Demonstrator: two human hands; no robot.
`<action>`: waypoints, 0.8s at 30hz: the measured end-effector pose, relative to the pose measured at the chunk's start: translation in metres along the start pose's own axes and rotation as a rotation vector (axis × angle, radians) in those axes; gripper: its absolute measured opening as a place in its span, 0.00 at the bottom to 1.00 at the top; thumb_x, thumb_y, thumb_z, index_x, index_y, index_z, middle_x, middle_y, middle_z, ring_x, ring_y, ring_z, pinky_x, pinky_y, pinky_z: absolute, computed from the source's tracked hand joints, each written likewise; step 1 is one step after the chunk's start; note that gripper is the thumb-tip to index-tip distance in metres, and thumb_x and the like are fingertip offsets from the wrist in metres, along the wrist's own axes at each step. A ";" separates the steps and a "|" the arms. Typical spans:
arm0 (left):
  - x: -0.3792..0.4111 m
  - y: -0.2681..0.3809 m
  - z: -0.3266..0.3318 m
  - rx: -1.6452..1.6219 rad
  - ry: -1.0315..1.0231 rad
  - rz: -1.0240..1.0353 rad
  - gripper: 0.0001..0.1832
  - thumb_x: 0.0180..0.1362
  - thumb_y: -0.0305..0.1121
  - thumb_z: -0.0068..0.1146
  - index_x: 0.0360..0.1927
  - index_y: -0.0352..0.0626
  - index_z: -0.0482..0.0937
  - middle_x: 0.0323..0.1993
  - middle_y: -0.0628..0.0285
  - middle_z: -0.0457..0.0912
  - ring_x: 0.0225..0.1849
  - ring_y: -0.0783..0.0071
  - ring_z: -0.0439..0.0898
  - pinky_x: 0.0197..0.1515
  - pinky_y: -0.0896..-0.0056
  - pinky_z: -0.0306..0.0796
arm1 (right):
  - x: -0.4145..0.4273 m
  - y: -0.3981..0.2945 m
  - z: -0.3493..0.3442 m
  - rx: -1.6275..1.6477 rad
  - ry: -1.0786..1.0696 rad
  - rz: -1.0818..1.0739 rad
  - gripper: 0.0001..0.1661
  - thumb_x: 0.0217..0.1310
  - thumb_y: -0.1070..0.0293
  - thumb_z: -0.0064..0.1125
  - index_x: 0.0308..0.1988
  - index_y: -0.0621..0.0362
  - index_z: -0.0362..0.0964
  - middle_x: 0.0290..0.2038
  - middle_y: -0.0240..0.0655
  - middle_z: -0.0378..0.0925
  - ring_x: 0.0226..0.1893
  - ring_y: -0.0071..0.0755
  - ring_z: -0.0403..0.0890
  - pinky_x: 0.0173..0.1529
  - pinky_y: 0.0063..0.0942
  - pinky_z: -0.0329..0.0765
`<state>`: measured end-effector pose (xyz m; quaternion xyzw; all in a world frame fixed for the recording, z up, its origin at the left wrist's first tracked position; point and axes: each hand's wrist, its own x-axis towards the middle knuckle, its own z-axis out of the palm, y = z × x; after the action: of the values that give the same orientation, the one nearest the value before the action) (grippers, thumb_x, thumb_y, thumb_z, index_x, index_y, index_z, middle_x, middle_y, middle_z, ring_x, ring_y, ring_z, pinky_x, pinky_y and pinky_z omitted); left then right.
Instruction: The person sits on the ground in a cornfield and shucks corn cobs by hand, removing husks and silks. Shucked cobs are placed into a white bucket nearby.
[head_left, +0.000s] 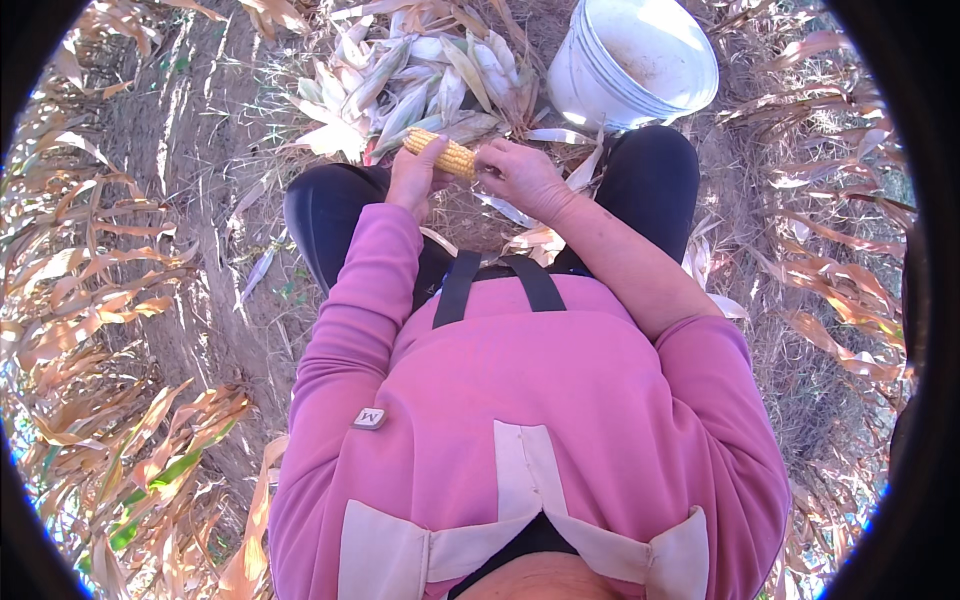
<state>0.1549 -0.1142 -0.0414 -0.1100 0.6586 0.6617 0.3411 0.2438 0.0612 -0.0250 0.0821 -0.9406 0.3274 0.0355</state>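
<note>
A husked ear of yellow corn (454, 159) is held above the ground between my knees. My left hand (417, 174) grips its left part, with the thumb lying across the kernels. At the ear's right end, the bent fingers of my right hand (521, 174) close around the tip, hiding what lies under them. Just beyond the ear is a heap of corn ears in pale, dry husks (427, 82). Loose husk pieces (536, 241) lie on the ground below my hands.
A white plastic bucket (581, 82) stands beyond my right knee, its inside dirty. My dark-trousered knees (651, 180) flank the work. Dry corn stalks and leaves (97, 255) line the left side, with more dry leaves (840, 262) on the right. Bare soil (232, 150) runs along the left.
</note>
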 end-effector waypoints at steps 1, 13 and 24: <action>0.000 0.000 0.000 0.001 -0.003 0.002 0.16 0.59 0.45 0.59 0.42 0.44 0.73 0.28 0.63 0.81 0.20 0.79 0.78 0.23 0.80 0.73 | 0.000 -0.002 -0.001 -0.036 -0.011 -0.012 0.11 0.56 0.61 0.59 0.37 0.54 0.72 0.34 0.37 0.73 0.33 0.43 0.80 0.38 0.37 0.78; -0.001 -0.002 0.004 0.000 0.024 0.040 0.15 0.60 0.44 0.57 0.41 0.43 0.74 0.27 0.63 0.82 0.19 0.80 0.77 0.23 0.80 0.72 | 0.002 0.005 0.009 0.046 0.030 0.096 0.09 0.52 0.67 0.61 0.34 0.59 0.73 0.28 0.40 0.78 0.28 0.43 0.81 0.35 0.34 0.78; -0.005 0.002 0.012 0.006 0.025 0.181 0.16 0.58 0.38 0.60 0.43 0.42 0.71 0.27 0.62 0.80 0.18 0.79 0.77 0.19 0.80 0.71 | 0.002 0.011 0.010 0.431 -0.005 0.336 0.12 0.46 0.68 0.65 0.32 0.63 0.74 0.28 0.43 0.80 0.29 0.40 0.82 0.38 0.32 0.78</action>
<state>0.1609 -0.1042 -0.0351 -0.0574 0.6720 0.6864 0.2720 0.2395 0.0635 -0.0389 -0.0684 -0.8498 0.5212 -0.0400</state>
